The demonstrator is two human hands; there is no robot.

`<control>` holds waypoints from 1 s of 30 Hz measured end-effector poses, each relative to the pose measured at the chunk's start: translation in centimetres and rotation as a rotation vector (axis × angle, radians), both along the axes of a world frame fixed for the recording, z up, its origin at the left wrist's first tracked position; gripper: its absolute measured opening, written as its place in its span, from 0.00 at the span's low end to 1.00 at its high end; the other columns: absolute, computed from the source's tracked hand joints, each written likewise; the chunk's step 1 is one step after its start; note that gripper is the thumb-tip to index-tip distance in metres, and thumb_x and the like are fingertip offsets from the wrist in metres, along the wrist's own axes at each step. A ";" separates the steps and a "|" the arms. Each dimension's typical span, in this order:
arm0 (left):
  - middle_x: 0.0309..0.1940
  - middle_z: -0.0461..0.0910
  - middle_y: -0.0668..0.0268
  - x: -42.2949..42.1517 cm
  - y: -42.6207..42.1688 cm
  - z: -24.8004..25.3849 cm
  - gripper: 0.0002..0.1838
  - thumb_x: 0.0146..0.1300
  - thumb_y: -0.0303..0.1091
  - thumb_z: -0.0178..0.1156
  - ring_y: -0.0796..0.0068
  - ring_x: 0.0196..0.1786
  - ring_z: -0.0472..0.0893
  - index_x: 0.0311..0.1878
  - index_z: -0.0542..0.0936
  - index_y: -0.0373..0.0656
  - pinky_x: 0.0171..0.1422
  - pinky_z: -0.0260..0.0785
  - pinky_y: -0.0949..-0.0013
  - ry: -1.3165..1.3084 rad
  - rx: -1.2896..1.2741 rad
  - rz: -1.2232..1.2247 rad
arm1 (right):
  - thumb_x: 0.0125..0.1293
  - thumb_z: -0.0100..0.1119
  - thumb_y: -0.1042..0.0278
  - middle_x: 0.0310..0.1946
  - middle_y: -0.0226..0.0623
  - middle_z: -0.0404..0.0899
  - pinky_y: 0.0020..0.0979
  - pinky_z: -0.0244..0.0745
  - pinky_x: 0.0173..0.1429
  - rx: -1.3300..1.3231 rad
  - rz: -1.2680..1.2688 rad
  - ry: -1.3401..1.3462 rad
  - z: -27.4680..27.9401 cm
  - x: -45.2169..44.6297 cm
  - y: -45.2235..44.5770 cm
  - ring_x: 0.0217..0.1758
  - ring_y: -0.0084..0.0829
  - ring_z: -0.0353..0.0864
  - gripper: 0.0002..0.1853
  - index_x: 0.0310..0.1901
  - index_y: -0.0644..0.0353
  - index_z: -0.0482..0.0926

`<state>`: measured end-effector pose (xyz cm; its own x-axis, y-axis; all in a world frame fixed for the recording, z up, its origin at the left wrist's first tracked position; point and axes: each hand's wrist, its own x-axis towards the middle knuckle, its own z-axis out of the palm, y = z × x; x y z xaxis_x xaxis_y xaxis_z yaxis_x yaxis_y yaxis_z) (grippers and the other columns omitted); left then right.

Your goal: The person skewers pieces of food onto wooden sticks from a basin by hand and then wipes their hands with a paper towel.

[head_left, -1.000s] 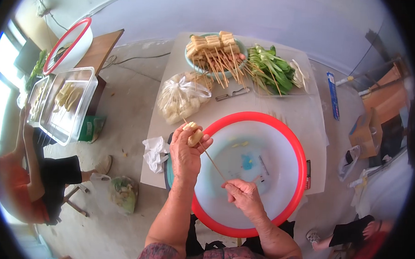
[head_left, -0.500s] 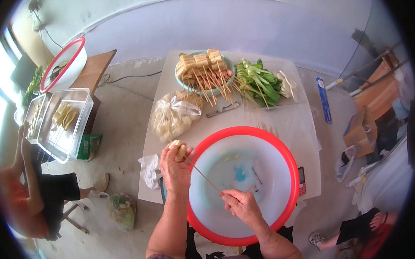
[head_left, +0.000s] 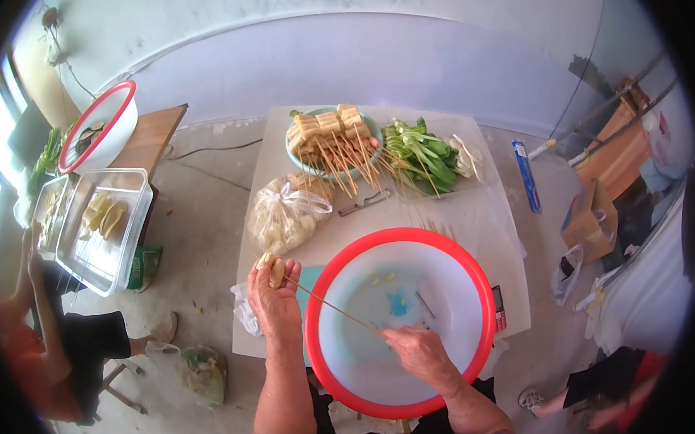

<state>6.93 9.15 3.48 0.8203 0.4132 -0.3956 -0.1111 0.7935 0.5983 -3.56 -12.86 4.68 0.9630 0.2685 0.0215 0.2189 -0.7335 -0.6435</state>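
My left hand [head_left: 275, 307] is closed around pale slices of food [head_left: 271, 268] at one end of a thin wooden skewer [head_left: 334, 306]. The skewer slants down to my right hand [head_left: 421, 355], whose fingers pinch its other end. Both hands are by a large white basin with a red rim [head_left: 405, 235]; the right is over it and the left just beyond its left edge. Small yellow bits and a blue patch [head_left: 397, 303] show on the basin's bottom.
On the table stand a bowl [head_left: 295, 143] of loaded skewers, leafy greens [head_left: 424, 154], a tied plastic bag [head_left: 285, 218], a metal tool [head_left: 363, 203] and a phone [head_left: 499, 307]. At left, a person sits by a clear plastic container [head_left: 137, 243]. Another person is partly visible at right.
My left hand has shifted left and slightly down with the food slices. My right hand has moved a little right and down, still on the skewer. The camera view has tilted slightly.
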 end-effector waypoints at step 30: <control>0.35 0.78 0.61 -0.1 0.8 1.1 0.16 0.65 0.29 0.53 0.71 0.34 0.79 0.54 0.67 0.36 0.41 0.74 0.69 0.111 -0.065 -0.163 | 0.51 0.53 0.76 0.18 0.49 0.74 0.39 0.69 0.30 0.105 -0.426 -0.462 -1.8 26.1 0.0 0.22 0.47 0.74 0.05 0.21 0.65 0.77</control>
